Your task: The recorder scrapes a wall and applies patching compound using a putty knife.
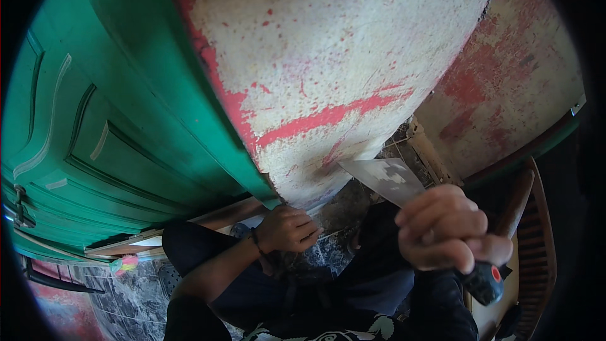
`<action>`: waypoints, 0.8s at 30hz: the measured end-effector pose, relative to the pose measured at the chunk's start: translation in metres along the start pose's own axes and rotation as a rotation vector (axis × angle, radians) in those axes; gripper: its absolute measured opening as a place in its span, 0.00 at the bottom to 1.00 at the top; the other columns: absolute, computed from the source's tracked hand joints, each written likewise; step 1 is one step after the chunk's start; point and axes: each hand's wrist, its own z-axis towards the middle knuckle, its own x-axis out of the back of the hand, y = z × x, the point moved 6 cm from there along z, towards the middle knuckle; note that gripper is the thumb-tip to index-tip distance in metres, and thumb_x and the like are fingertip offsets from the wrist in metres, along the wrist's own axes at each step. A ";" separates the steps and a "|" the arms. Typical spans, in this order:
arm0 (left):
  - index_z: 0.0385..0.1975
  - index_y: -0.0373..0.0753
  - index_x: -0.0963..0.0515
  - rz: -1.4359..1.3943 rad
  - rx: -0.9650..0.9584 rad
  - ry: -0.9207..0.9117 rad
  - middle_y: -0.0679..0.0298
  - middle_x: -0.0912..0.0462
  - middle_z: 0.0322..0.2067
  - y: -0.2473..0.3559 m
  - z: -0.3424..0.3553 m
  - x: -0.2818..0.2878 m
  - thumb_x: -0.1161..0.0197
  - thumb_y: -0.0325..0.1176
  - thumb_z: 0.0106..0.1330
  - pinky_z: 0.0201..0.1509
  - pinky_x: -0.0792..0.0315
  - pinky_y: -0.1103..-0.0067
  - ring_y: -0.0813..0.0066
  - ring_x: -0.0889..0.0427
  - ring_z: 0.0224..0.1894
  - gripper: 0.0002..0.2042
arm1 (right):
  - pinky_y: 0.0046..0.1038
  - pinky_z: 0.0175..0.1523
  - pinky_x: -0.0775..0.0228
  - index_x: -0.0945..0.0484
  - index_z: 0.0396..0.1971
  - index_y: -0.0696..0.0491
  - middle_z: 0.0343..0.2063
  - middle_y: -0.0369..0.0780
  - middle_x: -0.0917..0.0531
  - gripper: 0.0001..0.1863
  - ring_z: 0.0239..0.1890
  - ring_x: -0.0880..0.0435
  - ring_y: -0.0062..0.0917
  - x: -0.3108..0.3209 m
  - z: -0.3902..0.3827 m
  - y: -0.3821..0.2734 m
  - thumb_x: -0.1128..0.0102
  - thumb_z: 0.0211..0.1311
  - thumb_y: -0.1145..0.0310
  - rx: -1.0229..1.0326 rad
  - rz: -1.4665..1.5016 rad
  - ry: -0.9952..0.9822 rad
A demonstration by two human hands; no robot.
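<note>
Green door panelling stands left of the patchy wall, below which our left hand hangs with loosely curled fingers, though we cannot tell if they hold anything. Our scraper points at the wall's lower right, gripped by our right hand's wrapped fingers; we judge scraping is in hand, the next move calling for a flat blade against the red streak.

The right fingers hide much of the scraper handle.
</note>
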 end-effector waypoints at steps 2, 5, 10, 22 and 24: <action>0.20 0.43 0.20 -0.011 -0.001 -0.008 0.69 0.23 0.18 -0.002 0.003 -0.001 0.28 0.33 0.52 0.26 0.27 0.78 0.75 0.20 0.21 0.06 | 0.24 0.12 0.26 0.44 0.36 0.53 0.17 0.39 0.29 0.18 0.10 0.26 0.21 0.007 0.002 -0.009 0.40 0.69 0.69 0.076 0.090 0.055; 0.20 0.43 0.20 -0.019 0.008 0.003 0.69 0.23 0.18 -0.002 0.004 -0.004 0.28 0.33 0.52 0.26 0.27 0.78 0.75 0.20 0.21 0.06 | 0.24 0.12 0.26 0.44 0.38 0.52 0.17 0.38 0.28 0.19 0.11 0.26 0.21 -0.001 -0.010 0.006 0.39 0.69 0.66 -0.072 0.010 0.013; 0.20 0.43 0.20 -0.021 0.002 0.044 0.69 0.22 0.18 0.002 0.003 0.001 0.28 0.33 0.52 0.26 0.27 0.78 0.74 0.20 0.22 0.07 | 0.27 0.12 0.27 0.44 0.37 0.50 0.22 0.42 0.23 0.19 0.11 0.23 0.27 0.011 -0.003 -0.004 0.41 0.70 0.62 0.043 0.133 0.090; 0.19 0.42 0.21 -0.009 0.017 0.041 0.69 0.24 0.17 -0.002 0.001 -0.001 0.28 0.33 0.53 0.23 0.30 0.77 0.74 0.22 0.19 0.08 | 0.24 0.10 0.29 0.45 0.38 0.51 0.19 0.39 0.29 0.18 0.10 0.27 0.20 0.005 0.002 0.004 0.42 0.71 0.65 -0.074 0.052 -0.007; 0.19 0.43 0.22 -0.021 -0.009 0.049 0.69 0.25 0.16 0.001 0.003 -0.002 0.28 0.33 0.53 0.23 0.30 0.77 0.75 0.22 0.19 0.08 | 0.25 0.09 0.29 0.45 0.38 0.52 0.19 0.39 0.29 0.17 0.10 0.28 0.21 0.010 0.007 -0.002 0.43 0.72 0.65 -0.004 0.070 0.062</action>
